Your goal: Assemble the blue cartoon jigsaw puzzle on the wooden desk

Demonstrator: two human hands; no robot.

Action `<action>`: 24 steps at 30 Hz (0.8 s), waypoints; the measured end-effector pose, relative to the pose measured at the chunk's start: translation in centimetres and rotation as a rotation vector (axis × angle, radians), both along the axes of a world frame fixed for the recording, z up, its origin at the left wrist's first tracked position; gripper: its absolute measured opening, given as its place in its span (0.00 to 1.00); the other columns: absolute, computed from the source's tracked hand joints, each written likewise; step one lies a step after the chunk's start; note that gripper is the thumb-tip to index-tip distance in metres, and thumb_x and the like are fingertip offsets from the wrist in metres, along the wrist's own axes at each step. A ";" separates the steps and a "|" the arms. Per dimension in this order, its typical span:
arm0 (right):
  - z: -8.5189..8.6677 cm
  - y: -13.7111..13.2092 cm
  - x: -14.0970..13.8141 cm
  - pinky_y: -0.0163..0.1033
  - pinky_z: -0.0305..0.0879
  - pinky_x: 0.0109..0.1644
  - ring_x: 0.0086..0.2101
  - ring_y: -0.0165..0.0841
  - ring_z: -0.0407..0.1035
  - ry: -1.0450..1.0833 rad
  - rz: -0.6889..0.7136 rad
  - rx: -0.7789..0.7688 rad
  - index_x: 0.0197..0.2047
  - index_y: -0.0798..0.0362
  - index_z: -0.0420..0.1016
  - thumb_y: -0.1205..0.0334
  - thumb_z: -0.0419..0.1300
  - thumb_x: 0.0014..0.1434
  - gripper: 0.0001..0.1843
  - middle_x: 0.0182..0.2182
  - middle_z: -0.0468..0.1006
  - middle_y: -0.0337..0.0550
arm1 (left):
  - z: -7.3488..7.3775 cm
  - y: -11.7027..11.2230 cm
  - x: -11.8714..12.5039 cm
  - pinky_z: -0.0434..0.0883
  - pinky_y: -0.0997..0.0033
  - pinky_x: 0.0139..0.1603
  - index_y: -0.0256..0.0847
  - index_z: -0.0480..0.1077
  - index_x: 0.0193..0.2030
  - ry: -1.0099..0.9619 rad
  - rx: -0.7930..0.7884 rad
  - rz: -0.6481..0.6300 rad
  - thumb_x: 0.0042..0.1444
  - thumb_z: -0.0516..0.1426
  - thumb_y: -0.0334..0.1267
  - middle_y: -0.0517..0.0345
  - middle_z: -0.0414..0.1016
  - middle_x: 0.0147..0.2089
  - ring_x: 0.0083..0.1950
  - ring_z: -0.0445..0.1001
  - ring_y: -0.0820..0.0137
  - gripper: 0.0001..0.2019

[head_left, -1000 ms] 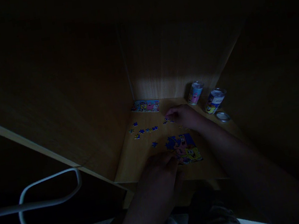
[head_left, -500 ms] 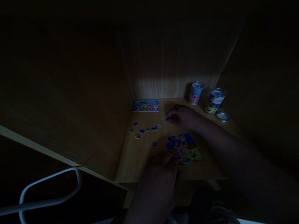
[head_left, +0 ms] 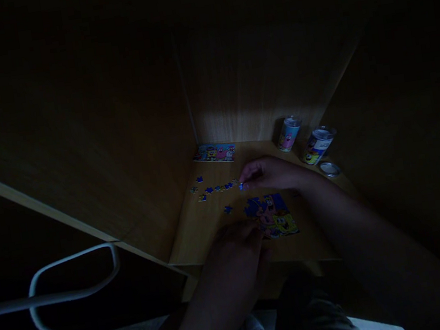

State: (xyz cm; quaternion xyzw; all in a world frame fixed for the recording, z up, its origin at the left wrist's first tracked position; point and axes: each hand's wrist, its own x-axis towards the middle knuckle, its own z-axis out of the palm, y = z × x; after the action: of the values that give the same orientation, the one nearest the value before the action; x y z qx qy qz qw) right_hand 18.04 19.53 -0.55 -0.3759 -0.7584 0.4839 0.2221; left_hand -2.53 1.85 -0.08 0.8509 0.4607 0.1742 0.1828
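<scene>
The scene is very dark. A partly assembled cartoon jigsaw puzzle (head_left: 273, 215) lies on a small wooden desk (head_left: 205, 232). My right hand (head_left: 270, 173) reaches over it and pinches a small blue puzzle piece (head_left: 241, 186) at its fingertips. My left hand (head_left: 235, 256) rests on the desk at the puzzle's left edge, fingers curled down on it; whether it holds anything is too dark to see. Several loose blue pieces (head_left: 215, 189) lie scattered to the left of my right hand.
A colourful picture card (head_left: 215, 153) lies at the back of the desk. Two small printed tins (head_left: 288, 133) (head_left: 317, 146) and a round lid (head_left: 330, 169) stand at the back right. Wooden partition walls enclose the desk. A white chair frame (head_left: 70, 262) shows at lower left.
My right hand has moved left and toward me from the back of the desk, carrying a blue piece toward the scattered ones. My left hand has stayed at the puzzle's edge.
</scene>
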 end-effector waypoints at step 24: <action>0.7 -0.8 -0.2 0.38 0.73 0.43 0.37 0.33 0.78 -0.090 0.058 0.023 0.40 0.48 0.85 0.52 0.71 0.59 0.10 0.37 0.87 0.37 | 0.3 0.1 0.1 0.75 0.49 0.64 0.40 0.77 0.56 -0.001 -0.013 -0.014 0.68 0.61 0.32 0.50 0.81 0.58 0.58 0.78 0.56 0.11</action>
State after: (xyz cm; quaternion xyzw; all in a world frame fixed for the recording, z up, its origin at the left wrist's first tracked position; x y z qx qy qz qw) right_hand 17.87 18.72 0.11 -0.3726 -0.7836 0.4642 0.1781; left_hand -2.46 1.96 0.18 0.8527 0.4558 0.1703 0.1898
